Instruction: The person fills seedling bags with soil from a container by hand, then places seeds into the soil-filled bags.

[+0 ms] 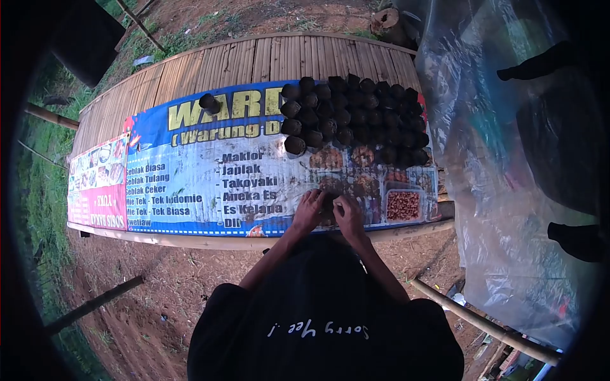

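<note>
My left hand has its fingers closed around the left side of a small black seedling bag near the table's front edge. At the bag's right side is my right hand, its fingertips pinched together over the rim; whatever they hold is too small to make out. To the right lies a clear plastic tub full of reddish-brown seeds. Beyond my hands, several dark soil-filled seedling bags stand upright in close rows.
One lone black bag stands at the left on the printed banner. The banner covers much of a bamboo-slat table. A clear plastic sheet hangs along the right side. Bamboo poles stick out near the front right.
</note>
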A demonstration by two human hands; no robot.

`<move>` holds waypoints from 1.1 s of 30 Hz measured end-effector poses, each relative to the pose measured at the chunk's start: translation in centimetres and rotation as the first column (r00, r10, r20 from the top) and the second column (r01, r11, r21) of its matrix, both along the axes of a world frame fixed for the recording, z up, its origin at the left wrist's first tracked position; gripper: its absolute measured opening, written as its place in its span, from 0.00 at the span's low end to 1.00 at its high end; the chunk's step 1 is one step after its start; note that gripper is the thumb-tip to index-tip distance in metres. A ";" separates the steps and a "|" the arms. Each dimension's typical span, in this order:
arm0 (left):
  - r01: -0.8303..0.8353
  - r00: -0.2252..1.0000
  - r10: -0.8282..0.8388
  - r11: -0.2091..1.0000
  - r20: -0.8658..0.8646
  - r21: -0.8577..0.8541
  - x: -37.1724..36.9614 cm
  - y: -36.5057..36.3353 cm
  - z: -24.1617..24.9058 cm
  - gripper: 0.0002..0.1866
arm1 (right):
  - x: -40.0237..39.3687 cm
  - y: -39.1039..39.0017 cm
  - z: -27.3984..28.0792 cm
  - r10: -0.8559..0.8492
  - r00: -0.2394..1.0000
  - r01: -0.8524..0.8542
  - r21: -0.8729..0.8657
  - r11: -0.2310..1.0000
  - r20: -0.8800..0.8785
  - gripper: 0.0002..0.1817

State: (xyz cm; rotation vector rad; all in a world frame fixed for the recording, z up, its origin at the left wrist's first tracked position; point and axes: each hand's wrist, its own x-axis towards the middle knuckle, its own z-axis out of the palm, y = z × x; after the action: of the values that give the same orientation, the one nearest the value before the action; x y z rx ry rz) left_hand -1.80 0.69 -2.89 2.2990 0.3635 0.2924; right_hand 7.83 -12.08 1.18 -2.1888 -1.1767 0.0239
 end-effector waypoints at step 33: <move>-0.013 0.999 0.015 0.999 -0.036 0.053 0.0 -0.1 -1.2 0.34 | 0.5 0.0 1.7 0.042 0.971 -0.045 -0.009 0.999 -0.235 0.06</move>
State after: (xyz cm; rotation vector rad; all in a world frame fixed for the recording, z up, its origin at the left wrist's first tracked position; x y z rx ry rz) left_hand -1.78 0.63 -4.14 2.3566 0.3945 0.2705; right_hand 8.31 -12.12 2.90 -2.1042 -1.0921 0.3031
